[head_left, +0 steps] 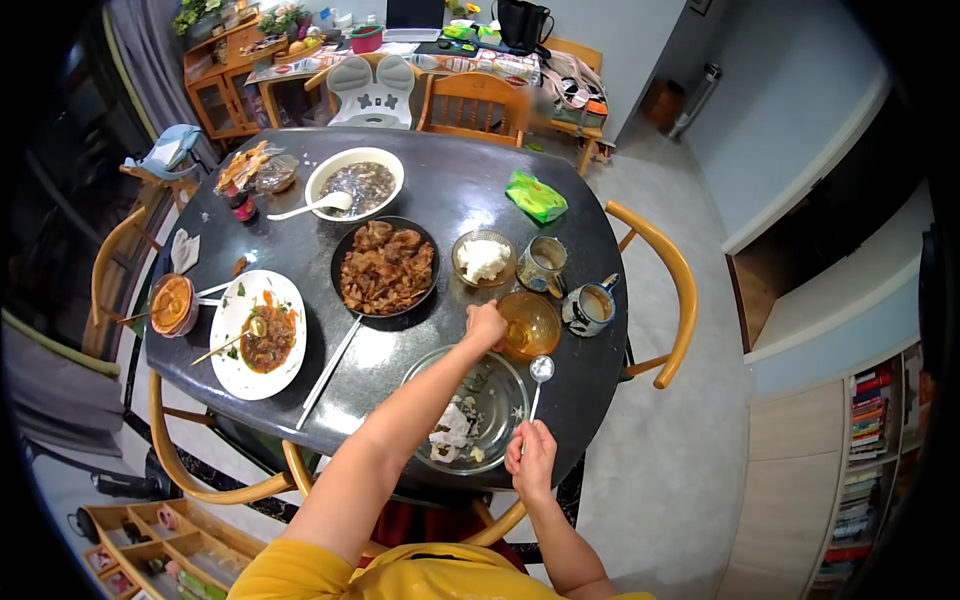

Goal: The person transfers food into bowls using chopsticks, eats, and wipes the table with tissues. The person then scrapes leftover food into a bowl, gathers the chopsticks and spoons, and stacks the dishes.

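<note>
My left hand [485, 326] is stretched over the dark table, its fingers closed at the left rim of an amber glass bowl [530, 325]. My right hand [533, 455] grips the handle of a metal spoon [541, 370], whose bowl points away from me. Under my left forearm stands a large clear glass bowl [505, 405] with white crumpled pieces and scraps inside. Beyond the amber bowl is a glass bowl of white rice [483, 259].
A dark pan of browned food [388, 268], white soup bowl [355, 185], oval plate [257, 335] and chopsticks [330, 372] lie leftward. Two mugs [542, 262] [588, 308] stand right of the rice, near a green packet [536, 196]. Wooden chairs [660, 290] surround the table.
</note>
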A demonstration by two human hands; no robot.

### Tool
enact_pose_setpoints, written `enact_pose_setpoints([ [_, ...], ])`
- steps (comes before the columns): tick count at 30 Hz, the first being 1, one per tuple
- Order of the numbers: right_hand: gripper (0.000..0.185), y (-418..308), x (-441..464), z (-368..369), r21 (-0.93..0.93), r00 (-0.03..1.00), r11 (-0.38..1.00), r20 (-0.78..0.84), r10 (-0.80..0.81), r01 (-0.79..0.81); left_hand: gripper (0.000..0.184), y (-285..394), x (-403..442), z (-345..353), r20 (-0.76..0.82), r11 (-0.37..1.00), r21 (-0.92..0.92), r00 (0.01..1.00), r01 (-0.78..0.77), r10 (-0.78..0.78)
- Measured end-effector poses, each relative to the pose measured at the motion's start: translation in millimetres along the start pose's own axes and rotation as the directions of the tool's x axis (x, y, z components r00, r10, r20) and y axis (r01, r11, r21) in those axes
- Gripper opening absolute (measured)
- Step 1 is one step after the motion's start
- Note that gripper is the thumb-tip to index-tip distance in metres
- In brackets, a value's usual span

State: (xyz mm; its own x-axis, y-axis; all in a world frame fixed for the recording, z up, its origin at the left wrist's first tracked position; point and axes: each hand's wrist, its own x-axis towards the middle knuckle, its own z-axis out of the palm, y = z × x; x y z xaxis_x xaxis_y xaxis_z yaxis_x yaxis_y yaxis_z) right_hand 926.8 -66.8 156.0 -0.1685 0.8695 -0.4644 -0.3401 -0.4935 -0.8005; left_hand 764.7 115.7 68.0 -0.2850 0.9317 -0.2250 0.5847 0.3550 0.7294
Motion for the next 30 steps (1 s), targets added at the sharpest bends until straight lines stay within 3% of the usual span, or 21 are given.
enact_pose_setpoints([
  [2, 0.022, 1.5, 0.5, 1.0, -0.008, 1.0, 1.0, 0.015, -0.008, 0.008, 0.038, -8.5, 5.1, 5.4, 0.018, 0.994, 0.109, 1.0, -0.003, 0.001],
  [4, 0.022, 1.9, 1.4, 1.5, -0.02, 0.999, 1.0, 0.037, -0.008, 0.009, 0.036, 13.8, -15.9, -23.9, 0.296, 0.919, -0.244, 0.926, 0.31, -0.234],
  [8, 0.023, 6.3, 4.0, 4.6, -0.075, 0.998, 0.997, 0.06, 0.005, 0.0, 0.039, 14.2, -44.4, -34.8, 0.203, 0.96, -0.233, 0.973, 0.157, -0.11],
  [10, 0.024, 9.6, 6.0, 5.6, -0.079, 0.996, 0.997, 0.083, 0.02, -0.014, 0.041, 2.9, -51.1, -22.1, -0.087, 0.942, -0.332, 0.996, -0.052, 0.024],
  [11, 0.025, 12.0, 5.4, 5.1, -0.083, 0.995, 0.996, 0.097, 0.037, -0.029, 0.041, -10.0, -50.0, -11.3, -0.088, 0.943, -0.331, 0.996, -0.046, 0.017],
  [13, 0.026, 15.5, 5.2, 5.6, -0.105, 0.993, 0.994, 0.111, 0.051, -0.039, 0.036, -19.0, -57.1, -8.6, -0.505, 0.904, -0.227, 0.838, -0.361, 0.207],
  [14, 0.027, 16.7, 5.9, 6.2, -0.124, 0.991, 0.991, 0.124, 0.057, -0.042, 0.028, -24.8, -67.3, -4.9, -0.496, 0.857, -0.396, 0.862, -0.329, 0.101],
  [15, 0.027, 17.7, 6.8, 5.8, -0.125, 0.99, 0.991, 0.126, 0.063, -0.047, 0.028, -18.7, -86.4, -18.0, -0.497, 0.86, -0.395, 0.862, -0.324, 0.096],
  [17, 0.026, 18.6, 9.2, 4.1, -0.151, 0.984, 0.986, 0.155, 0.089, -0.065, 0.014, -16.8, -121.7, -38.7, -0.19, 0.793, -0.608, 0.978, -0.048, -0.087],
  [19, 0.026, 19.5, 11.3, 5.4, -0.148, 0.982, 0.988, 0.171, 0.078, -0.053, 0.008, -26.7, -149.6, -45.9, -0.165, 0.874, -0.48, 0.986, -0.077, -0.004],
  [20, 0.026, 21.7, 13.3, 5.3, -0.154, 0.981, 0.988, 0.183, 0.061, -0.033, 0.01, -43.4, -156.7, -34.1, -0.337, 0.895, -0.316, 0.919, -0.314, 0.203],
  [21, 0.027, 22.0, 14.1, 6.5, -0.161, 0.98, 0.987, 0.192, 0.046, -0.015, 0.01, -48.3, -169.2, -36.6, -0.319, 0.923, -0.113, 0.893, -0.369, 0.318],
  [23, 0.028, 22.4, 14.7, 10.1, -0.169, 0.976, 0.985, 0.207, 0.063, -0.028, 0.011, -56.2, -183.7, -41.8, -0.393, 0.829, 0.356, 0.736, -0.431, 0.551],
  [24, 0.029, 22.6, 13.8, 12.7, -0.18, 0.975, 0.983, 0.211, 0.066, -0.027, 0.011, -60.6, -193.0, -48.0, -0.307, 0.852, 0.315, 0.804, -0.419, 0.509],
  [25, 0.029, 23.7, 13.2, 14.7, -0.192, 0.974, 0.981, 0.215, 0.068, -0.026, 0.011, -66.0, -199.7, -53.1, -0.317, 0.857, 0.325, 0.807, -0.401, 0.498],
  [27, 0.029, 29.3, 13.5, 17.0, -0.192, 0.975, 0.981, 0.215, 0.062, -0.02, 0.015, -74.6, -211.2, -63.0, -0.007, 0.959, 0.052, 0.96, -0.278, 0.278],
  [28, 0.029, 31.7, 13.2, 18.8, -0.196, 0.975, 0.98, 0.21, 0.071, -0.03, 0.022, -74.6, -213.6, -71.4, 0.06, 0.974, 0.068, 0.975, -0.216, 0.212],
  [29, 0.029, 33.6, 12.9, 20.8, -0.2, 0.976, 0.979, 0.203, 0.078, -0.036, 0.022, -78.4, -216.0, -72.0, 0.055, 0.975, 0.066, 0.977, -0.211, 0.207],
  [30, 0.029, 34.5, 11.4, 23.5, -0.204, 0.976, 0.978, 0.204, 0.08, -0.038, 0.025, -79.7, -218.1, -72.5, -0.133, 0.945, 0.072, 0.936, -0.319, 0.326],
])
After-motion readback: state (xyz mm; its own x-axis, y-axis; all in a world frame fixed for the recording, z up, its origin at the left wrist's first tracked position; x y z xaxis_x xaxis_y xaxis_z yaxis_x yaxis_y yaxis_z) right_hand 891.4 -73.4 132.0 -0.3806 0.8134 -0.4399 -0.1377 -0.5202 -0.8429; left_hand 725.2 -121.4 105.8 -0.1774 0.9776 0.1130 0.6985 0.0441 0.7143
